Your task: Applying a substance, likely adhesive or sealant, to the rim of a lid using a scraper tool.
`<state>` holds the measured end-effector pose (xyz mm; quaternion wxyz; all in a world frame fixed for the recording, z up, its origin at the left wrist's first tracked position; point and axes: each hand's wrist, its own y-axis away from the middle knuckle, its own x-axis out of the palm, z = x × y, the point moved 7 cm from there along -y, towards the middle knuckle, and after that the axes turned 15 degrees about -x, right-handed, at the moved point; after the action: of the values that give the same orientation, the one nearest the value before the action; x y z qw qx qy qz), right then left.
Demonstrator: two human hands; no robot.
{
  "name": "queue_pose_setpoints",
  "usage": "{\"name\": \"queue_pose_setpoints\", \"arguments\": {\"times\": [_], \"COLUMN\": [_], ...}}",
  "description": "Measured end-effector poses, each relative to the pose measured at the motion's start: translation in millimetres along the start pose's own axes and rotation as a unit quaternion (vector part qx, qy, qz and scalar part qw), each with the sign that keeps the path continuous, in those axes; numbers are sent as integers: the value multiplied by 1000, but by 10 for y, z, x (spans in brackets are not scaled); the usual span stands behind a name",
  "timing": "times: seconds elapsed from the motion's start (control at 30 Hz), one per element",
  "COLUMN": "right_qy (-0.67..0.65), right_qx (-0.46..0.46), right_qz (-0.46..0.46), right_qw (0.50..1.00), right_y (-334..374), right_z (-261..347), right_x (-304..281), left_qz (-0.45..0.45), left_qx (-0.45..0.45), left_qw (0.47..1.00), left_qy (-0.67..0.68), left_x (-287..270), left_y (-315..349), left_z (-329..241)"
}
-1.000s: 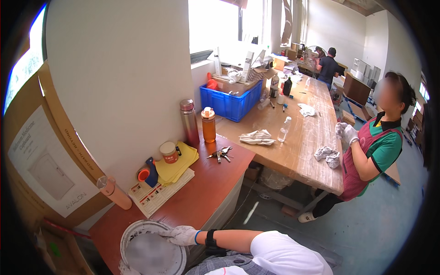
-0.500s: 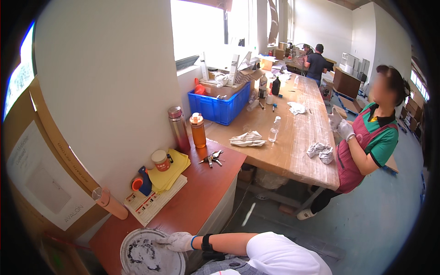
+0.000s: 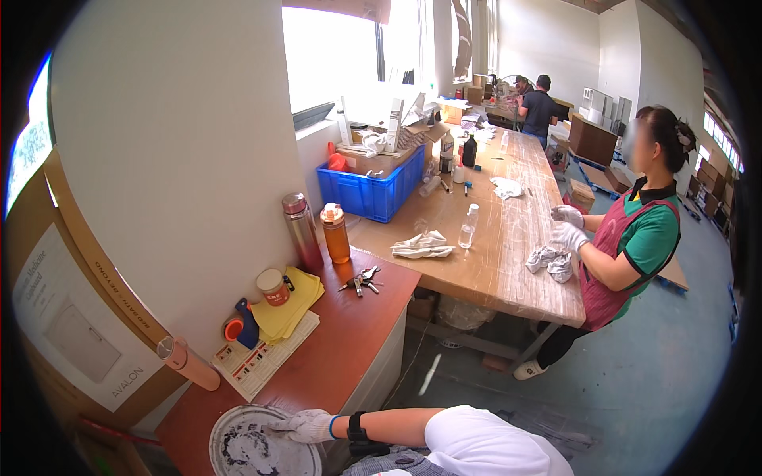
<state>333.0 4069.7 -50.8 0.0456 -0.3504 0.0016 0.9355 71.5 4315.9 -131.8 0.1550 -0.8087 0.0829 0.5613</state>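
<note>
My right hand (image 3: 305, 426), in a white knit glove with a blue cuff, reaches in from the lower right. Its fingers lie over the rim of a round, grey-white bucket lid (image 3: 286, 460), which is smeared with dark stains. The thumb's place is hard to make out. The lid overlaps the near end of a red-brown desk (image 3: 349, 337). My left hand is out of the picture. Further up the desk are yellow cloths (image 3: 298, 305), a lidded jar (image 3: 272, 286), a blue tape dispenser (image 3: 248, 321) and a bunch of keys (image 3: 363, 281).
Two drink bottles, one maroon (image 3: 302, 230) and one orange (image 3: 336, 234), stand by the wall. Beyond them a long work table (image 3: 492, 246) holds a blue crate (image 3: 373, 194), rags and bottles. A gloved co-worker (image 3: 627, 246) stands at its right side. Cardboard (image 3: 95, 262) leans at left.
The view has shifted slightly. The co-worker's gloved hands are now lower, nearer the table's edge, and their head has turned. My right hand stays on the lid's rim.
</note>
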Motion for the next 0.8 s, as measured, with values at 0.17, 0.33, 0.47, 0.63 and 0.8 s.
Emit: {"name": "queue_pose_setpoints", "arguments": {"times": [0.17,0.33,0.47,0.63,0.8], "right_qy": [15,4,-4,-4,3], "right_qx": [-4,7,4,-11,18], "right_qz": [-8,1,10,14,6], "right_qw": [1000,1000,1000,1000,1000], "right_y": [-33,-24,24,-36,22], "right_z": [-125,-123,-6,-34,-154], "right_x": [35,22,-32,18,-28], "left_qz": [-2,2,25,-76,13], "left_qx": [-29,-37,-59,12,2], "left_qw": [996,997,995,997,998], "left_qy": [80,67,79,3,65], "left_x": [54,-100,-71,349,-187], "left_y": [-47,29,14,-121,66], "left_z": [39,-115,-56,398,-391]}}
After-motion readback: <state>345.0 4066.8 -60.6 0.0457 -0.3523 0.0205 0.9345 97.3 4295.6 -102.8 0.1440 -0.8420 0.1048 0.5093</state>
